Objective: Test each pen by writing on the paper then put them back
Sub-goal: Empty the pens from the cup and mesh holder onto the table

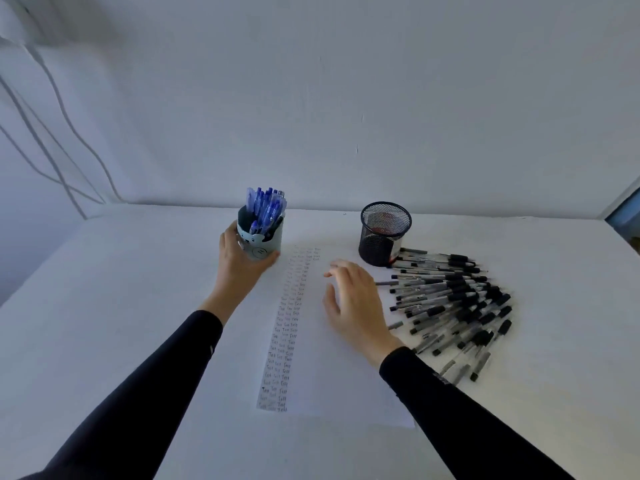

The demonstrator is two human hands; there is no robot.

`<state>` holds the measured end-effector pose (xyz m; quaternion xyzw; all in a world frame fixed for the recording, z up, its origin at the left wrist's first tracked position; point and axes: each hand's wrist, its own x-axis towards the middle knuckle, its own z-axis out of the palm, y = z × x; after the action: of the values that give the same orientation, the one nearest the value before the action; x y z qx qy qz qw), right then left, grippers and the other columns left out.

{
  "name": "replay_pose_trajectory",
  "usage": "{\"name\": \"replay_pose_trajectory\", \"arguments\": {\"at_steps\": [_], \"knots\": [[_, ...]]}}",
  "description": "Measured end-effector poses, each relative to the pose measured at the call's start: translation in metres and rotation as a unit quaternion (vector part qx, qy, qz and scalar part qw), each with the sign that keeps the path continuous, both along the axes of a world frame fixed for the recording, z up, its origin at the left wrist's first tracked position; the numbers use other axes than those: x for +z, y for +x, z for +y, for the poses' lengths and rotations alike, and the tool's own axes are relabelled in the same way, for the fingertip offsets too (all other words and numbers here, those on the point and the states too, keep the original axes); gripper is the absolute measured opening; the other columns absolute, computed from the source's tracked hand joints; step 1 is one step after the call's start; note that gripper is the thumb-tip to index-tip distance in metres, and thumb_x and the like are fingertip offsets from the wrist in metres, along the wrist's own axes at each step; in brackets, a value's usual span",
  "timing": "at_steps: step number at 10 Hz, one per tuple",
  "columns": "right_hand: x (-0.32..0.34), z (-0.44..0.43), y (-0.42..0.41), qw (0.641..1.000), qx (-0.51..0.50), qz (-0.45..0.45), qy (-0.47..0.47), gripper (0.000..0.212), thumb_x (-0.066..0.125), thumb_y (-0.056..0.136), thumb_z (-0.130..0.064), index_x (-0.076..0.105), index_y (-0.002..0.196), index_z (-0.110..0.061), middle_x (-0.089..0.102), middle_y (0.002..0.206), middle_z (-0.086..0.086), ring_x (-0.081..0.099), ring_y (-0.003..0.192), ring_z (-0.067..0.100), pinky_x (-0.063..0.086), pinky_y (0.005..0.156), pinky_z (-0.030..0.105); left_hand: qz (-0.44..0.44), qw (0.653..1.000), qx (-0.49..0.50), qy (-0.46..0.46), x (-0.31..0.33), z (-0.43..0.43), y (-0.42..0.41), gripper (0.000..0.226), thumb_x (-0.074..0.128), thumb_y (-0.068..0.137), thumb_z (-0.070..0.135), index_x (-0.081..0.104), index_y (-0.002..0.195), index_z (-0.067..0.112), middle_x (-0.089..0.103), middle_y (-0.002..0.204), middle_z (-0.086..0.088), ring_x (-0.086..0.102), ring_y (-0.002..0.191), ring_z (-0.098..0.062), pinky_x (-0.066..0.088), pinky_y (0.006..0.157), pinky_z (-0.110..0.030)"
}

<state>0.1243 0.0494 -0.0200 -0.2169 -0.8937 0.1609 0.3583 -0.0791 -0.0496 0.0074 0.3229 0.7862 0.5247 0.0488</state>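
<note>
My left hand grips the cup of blue pens beside the paper; my right hand hovers open, empty. Black pens lie heaped by the mesh pot. Light, stiff, likely slick barrels; best pinched near the grip.

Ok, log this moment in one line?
left hand: grips pen cup | right hand: open, over paper | black pens: piled beside mesh cup
</note>
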Motion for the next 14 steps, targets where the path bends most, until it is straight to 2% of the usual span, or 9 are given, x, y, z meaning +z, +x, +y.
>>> {"name": "replay_pose_trajectory", "arguments": {"at_steps": [1, 2, 3, 4, 5, 7, 9, 12, 14], "knots": [[-0.002, -0.007, -0.012, 0.977, 0.014, -0.207, -0.049, 0.051, 0.032, 0.102, -0.029, 0.036, 0.148, -0.005, 0.026, 0.159, 0.014, 0.022, 0.148, 0.03, 0.012, 0.123, 0.045, 0.045, 0.999, 0.01, -0.014, 0.008, -0.027, -0.011, 0.087, 0.088, 0.067, 0.012, 0.039, 0.139, 0.008, 0.048, 0.132, -0.006, 0.045, 0.106, -0.006, 0.036, 0.076, 0.002], [-0.004, -0.007, -0.012, 0.946, 0.011, -0.318, -0.059, 0.058, 0.02, 0.106, -0.037, 0.008, 0.157, -0.011, -0.003, 0.165, 0.007, -0.006, 0.152, 0.021, -0.013, 0.12, 0.042, 0.092, 0.995, 0.023, -0.035, 0.013, -0.057, -0.024, 0.088, 0.089, 0.064, 0.01, 0.043, 0.139, 0.01, 0.051, 0.133, -0.006, 0.05, 0.112, -0.011, 0.035, 0.084, -0.004], [0.001, -0.008, -0.011, 0.935, 0.011, -0.351, -0.061, 0.059, 0.016, 0.106, -0.039, 0.002, 0.157, -0.013, -0.009, 0.165, 0.004, -0.01, 0.151, 0.018, -0.016, 0.119, 0.047, 0.132, 0.989, 0.028, -0.06, 0.011, -0.085, -0.035, 0.09, 0.089, 0.062, 0.004, 0.044, 0.14, 0.008, 0.052, 0.133, -0.011, 0.05, 0.117, -0.019, 0.036, 0.094, -0.017], [-0.002, -0.009, -0.008, 0.934, 0.01, -0.352, -0.054, 0.059, 0.017, 0.106, -0.041, 0.003, 0.157, -0.015, -0.007, 0.165, 0.002, -0.009, 0.152, 0.016, -0.014, 0.12, 0.047, 0.223, 0.97, 0.033, -0.089, 0.005, -0.104, -0.045, 0.09, 0.089, 0.059, 0.001, 0.046, 0.138, 0.006, 0.052, 0.135, -0.014, 0.048, 0.123, -0.032, 0.04, 0.104, -0.04], [-0.004, -0.011, -0.004, 0.938, 0.011, -0.343, -0.053, 0.059, 0.017, 0.106, -0.042, 0.004, 0.157, -0.015, -0.005, 0.165, 0.001, -0.009, 0.152, 0.015, -0.013, 0.12, 0.045, 0.332, 0.934, 0.021, -0.133, -0.001, -0.119, -0.054, 0.09, 0.09, 0.058, 0.003, 0.047, 0.137, 0.009, 0.052, 0.138, -0.014, 0.046, 0.128, -0.036, 0.039, 0.105, -0.052], [-0.004, -0.013, -0.003, 0.946, 0.009, -0.318, -0.068, 0.06, 0.023, 0.105, -0.043, 0.01, 0.157, -0.016, 0.0, 0.165, 0.001, -0.005, 0.152, 0.013, -0.011, 0.121, 0.042, 0.407, 0.898, -0.006, -0.166, -0.006, -0.139, -0.052, 0.084, 0.087, 0.065, 0.005, 0.048, 0.139, 0.011, 0.052, 0.14, -0.011, 0.045, 0.131, -0.034, 0.029, 0.113, -0.044], [-0.005, -0.013, -0.001, 0.943, 0.01, -0.329, -0.059, 0.06, 0.02, 0.105, -0.043, 0.007, 0.157, -0.016, -0.002, 0.165, -0.001, -0.007, 0.151, 0.012, -0.011, 0.122, 0.042, 0.453, 0.872, -0.029, -0.185, -0.004, -0.148, -0.047, 0.085, 0.085, 0.064, -0.001, 0.047, 0.14, 0.007, 0.05, 0.142, -0.011, 0.044, 0.132, -0.035, 0.03, 0.114, -0.05], [-0.005, -0.014, -0.001, 0.943, 0.005, -0.327, -0.055, 0.06, 0.02, 0.105, -0.043, 0.007, 0.157, -0.016, -0.002, 0.165, -0.001, -0.007, 0.151, 0.011, -0.01, 0.122, 0.041, 0.479, 0.85, 0.007, -0.217, -0.005, -0.158, -0.051, 0.085, 0.069, 0.071, -0.018, 0.043, 0.144, 0.018, 0.045, 0.144, -0.011, 0.033, 0.139, -0.035, 0.018, 0.115, -0.06], [-0.005, -0.013, -0.001, 0.942, 0.007, -0.33, -0.054, 0.06, 0.02, 0.105, -0.043, 0.006, 0.157, -0.016, -0.003, 0.165, -0.001, -0.006, 0.151, 0.012, -0.01, 0.122, 0.042, 0.512, 0.829, 0.021, -0.224, -0.005, -0.162, -0.058, 0.082, 0.064, 0.074, -0.02, 0.045, 0.144, 0.018, 0.044, 0.145, -0.011, 0.03, 0.142, -0.034, 0.009, 0.119, -0.056]]}}
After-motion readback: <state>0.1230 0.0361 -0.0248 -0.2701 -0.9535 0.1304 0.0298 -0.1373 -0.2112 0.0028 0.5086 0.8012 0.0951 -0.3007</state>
